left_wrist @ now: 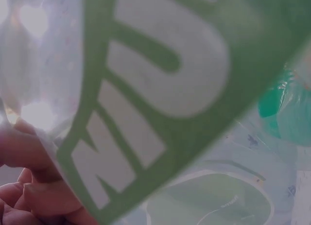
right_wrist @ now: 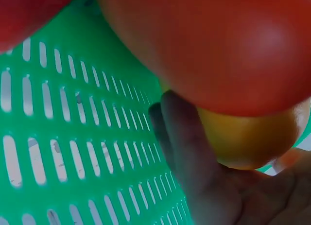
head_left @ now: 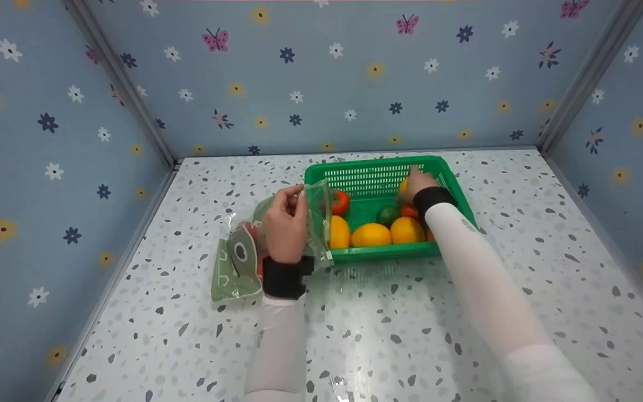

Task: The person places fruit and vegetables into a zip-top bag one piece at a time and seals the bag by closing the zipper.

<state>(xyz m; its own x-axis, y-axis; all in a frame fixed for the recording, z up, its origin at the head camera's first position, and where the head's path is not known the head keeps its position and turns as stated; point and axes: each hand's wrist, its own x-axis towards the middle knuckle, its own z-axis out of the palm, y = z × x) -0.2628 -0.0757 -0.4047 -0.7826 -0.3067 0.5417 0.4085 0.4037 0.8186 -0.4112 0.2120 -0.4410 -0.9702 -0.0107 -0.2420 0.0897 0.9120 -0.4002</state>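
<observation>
My left hand (head_left: 286, 231) pinches the upper edge of a clear plastic bag (head_left: 317, 215) with green print; white letters on the bag (left_wrist: 194, 84) fill much of the left wrist view. Something reddish shows inside the bag, partly hidden by print and hand. Inside the green basket (head_left: 394, 252), at its back right, my right hand (head_left: 419, 187) holds a yellow-orange citrus fruit (head_left: 403, 187). In the right wrist view, fingers (right_wrist: 187, 137) curl round that citrus fruit (right_wrist: 248, 142), close to a slotted wall, with a red tomato (right_wrist: 218, 45) in front of it.
Also in the basket are a red tomato (head_left: 340, 202) at the left, a dark green fruit (head_left: 388, 215) near the middle, and several yellow-orange fruits (head_left: 372, 235) along the front. The basket stands on a speckled white table (head_left: 377, 329). Patterned blue panels (head_left: 344, 84) enclose the back and sides.
</observation>
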